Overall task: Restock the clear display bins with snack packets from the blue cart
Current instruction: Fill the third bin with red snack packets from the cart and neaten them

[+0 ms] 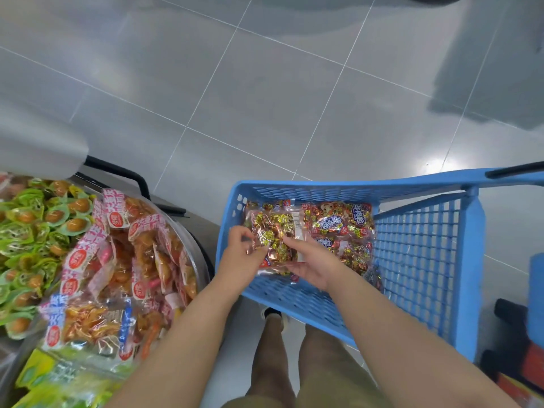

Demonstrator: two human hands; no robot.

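A clear bag of small gold and red wrapped snacks [272,231] is held over the near left corner of the blue cart [424,254]. My left hand [241,257] pinches its left edge with curled fingers. My right hand [312,263] grips its right side from below, thumb on top. More bags of the same snack [341,228] lie inside the cart beyond my hands. The display bins [88,260] stand to the left, piled with green egg packets [32,231] and pink-labelled orange snack packets [138,245].
Grey tiled floor [265,98] stretches ahead of the cart. A black frame [123,175] runs behind the bins. Yellow-green packets [59,378] fill the nearest bin at bottom left. Dark and red items [518,348] sit at the right edge. My legs stand between bins and cart.
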